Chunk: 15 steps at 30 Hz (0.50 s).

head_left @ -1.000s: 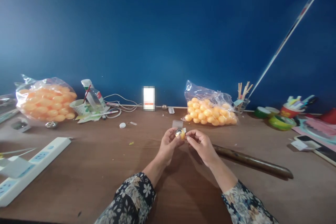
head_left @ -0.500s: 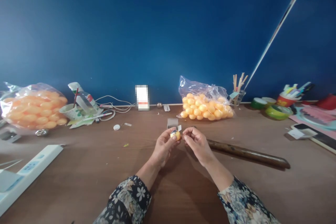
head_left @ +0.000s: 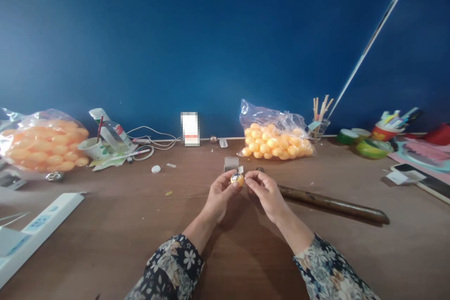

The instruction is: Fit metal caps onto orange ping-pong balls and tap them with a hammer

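My left hand (head_left: pixel 221 193) is closed around a small orange ball (head_left: pixel 239 183), thumb on its near side. Silvery, shiny pieces cover the upper part of this ball. Just right of it, my right hand (head_left: pixel 264 191) has thumb and forefinger pressed together close to the ball's side. Whatever is in that pinch is too small to make out. Behind the fingers sits a small see-through box (head_left: pixel 231 163), with a white scrap of paper (head_left: pixel 241 169) beside it. A dark wooden stick (head_left: pixel 333 204) lies on the table to the right, its left part partly hidden behind my right hand.
Clear bags of orange balls stand at the back (head_left: pixel 272 143) and far left (head_left: pixel 45 145). A white power strip (head_left: pixel 38 229) lies front left. Along the back are a tilted plastic bottle (head_left: pixel 114 129), a paper cup (head_left: pixel 93 148), tape rolls (head_left: pixel 373 148) and a pen cup (head_left: pixel 383 132).
The ball has turned slightly in my left hand, with more of its silvery top showing. My right fingertips stay close beside it. The camera view has shifted a little.
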Tool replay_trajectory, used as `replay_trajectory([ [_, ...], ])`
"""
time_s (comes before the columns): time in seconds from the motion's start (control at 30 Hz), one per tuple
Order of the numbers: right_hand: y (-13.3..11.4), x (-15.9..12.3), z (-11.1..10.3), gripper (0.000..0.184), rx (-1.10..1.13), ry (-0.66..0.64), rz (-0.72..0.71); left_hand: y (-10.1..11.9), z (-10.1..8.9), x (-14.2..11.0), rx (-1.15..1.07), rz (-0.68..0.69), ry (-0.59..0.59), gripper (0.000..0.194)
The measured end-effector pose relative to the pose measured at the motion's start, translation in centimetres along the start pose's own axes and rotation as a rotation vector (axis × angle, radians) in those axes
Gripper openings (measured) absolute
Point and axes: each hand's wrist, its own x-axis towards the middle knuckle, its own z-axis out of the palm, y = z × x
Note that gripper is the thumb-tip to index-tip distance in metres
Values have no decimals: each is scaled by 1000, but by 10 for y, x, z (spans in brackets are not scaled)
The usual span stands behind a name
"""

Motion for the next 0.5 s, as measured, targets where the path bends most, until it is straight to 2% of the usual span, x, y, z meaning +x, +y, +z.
replay_trajectory([
  [0.13, -3, 0, 3, 23, 113, -6, 6, 0, 1, 0, 19, -10, -18, 47],
  [0.27, -2, -1, 5, 25, 220, -65, 79, -2, 0, 1, 35, 9, -34, 49],
  [0.5, 3, -1, 3, 23, 249, -65, 110, -2, 0, 2, 39, 18, -35, 47],
])
